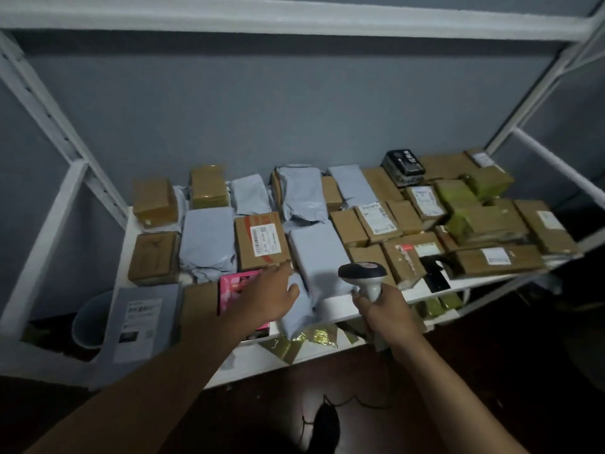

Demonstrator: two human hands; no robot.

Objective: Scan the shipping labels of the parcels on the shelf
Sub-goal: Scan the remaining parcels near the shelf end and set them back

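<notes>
**Left hand on grey mailer, scanner ready at right**

At front edge of white shelf [337, 308]: left hand [273, 294] reaching forward, fingers extended and laid flat, thumb side touching small grey mailer [299, 309] that overhangs shelf lip. Not clearly curled round it; reads as open, pressing or about to lift. Right hand [383, 311] wrapped round handle of barcode scanner [361, 273], head up, nose aimed toward 11 o'clock, over larger grey parcel [319, 257].

Key relation: small mailer lies at 3 o'clock from left palm, touching; long axis runs roughly 12 to 6, tilted off shelf edge. Scanner head sits at 1 o'clock from mailer, near. Left hand nearer by far. No label visible on mailer's upper face, so likely needs flipping before scan; judgement only.

Labelled brown box [262, 240] at 12 o'clock from left hand, label face up, just beyond fingertips. Pink box [237, 288] partly under left wrist. Rest of parcels packed across shelf toward 2 o'clock, several labels showing.

Risk: mailer slipping off lip when lifted.
</notes>
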